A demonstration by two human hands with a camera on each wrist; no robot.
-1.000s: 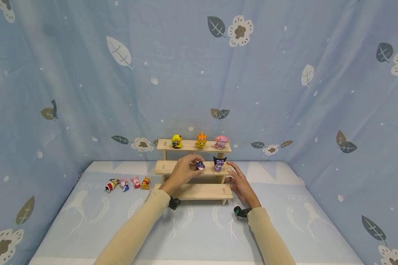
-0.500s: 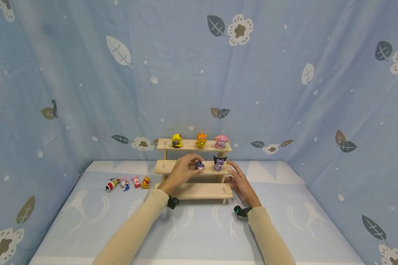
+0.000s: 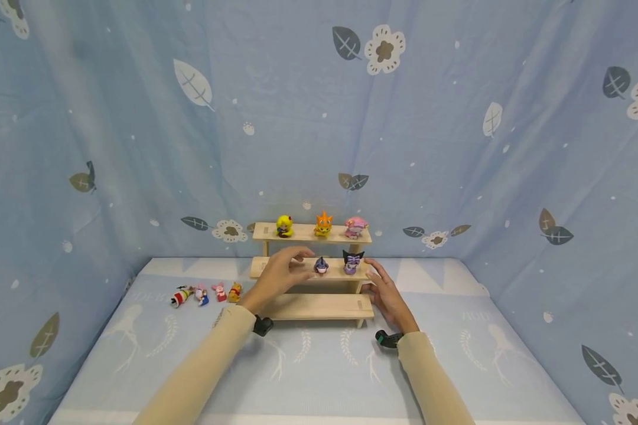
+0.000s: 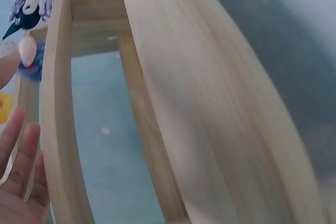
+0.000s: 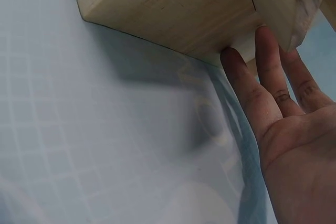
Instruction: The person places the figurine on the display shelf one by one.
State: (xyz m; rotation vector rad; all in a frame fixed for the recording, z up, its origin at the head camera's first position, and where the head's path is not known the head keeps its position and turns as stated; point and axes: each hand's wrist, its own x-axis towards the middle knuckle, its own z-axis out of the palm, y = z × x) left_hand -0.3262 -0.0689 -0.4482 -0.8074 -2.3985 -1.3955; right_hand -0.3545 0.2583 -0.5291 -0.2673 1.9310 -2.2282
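A small dark blue-purple donkey figurine (image 3: 321, 265) stands on the middle tier of the wooden three-step display shelf (image 3: 319, 307). Just left of it is my left hand (image 3: 280, 274), its fingers spread and apart from the figurine. In the left wrist view, the thumb and fingers of this hand hold nothing. To the figurine's right stands a purple figurine with a black pointed hood (image 3: 352, 262). My right hand (image 3: 387, 295) rests at the right end of the shelf. Its fairly straight fingertips (image 5: 234, 59) touch the wood in the right wrist view.
Along the top tier stand a yellow-haired figurine (image 3: 284, 226), an orange spiky figurine (image 3: 324, 225) and a pink figurine (image 3: 355, 227). Several more small figurines, among them a yellow-orange bear (image 3: 235, 292), lie on the pale blue cloth (image 3: 319, 372) to the left. A patterned curtain hangs behind.
My left hand has let go of the donkey figurine and drawn back to the left. The figurine now stands on the middle tier by itself. My right hand stays in place.
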